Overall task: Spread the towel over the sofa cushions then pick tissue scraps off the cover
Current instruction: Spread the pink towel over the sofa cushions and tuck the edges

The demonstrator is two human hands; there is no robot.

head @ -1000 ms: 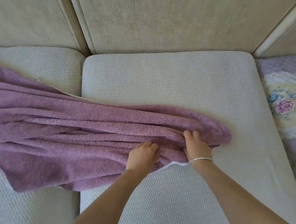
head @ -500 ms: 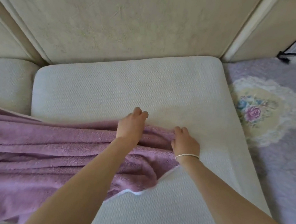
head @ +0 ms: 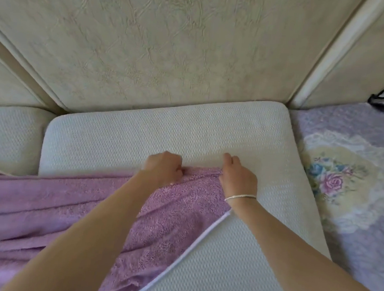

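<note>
Head view, looking down. A purple towel [head: 67,215] lies bunched across a cream seat cushion [head: 164,131], trailing to 9 o'clock over a second cushion [head: 6,137]. Near centre, the left hand [head: 164,166] and right hand [head: 239,175] sit side by side, fingers curled closed, pinching the towel's far edge. The terry cloth looks soft, limp and fairly light; it likely folds and drags, so hold it at the edge and corners. At 3 o'clock lies a floral cover [head: 346,183]. No containers or tissue scraps visible.
</note>
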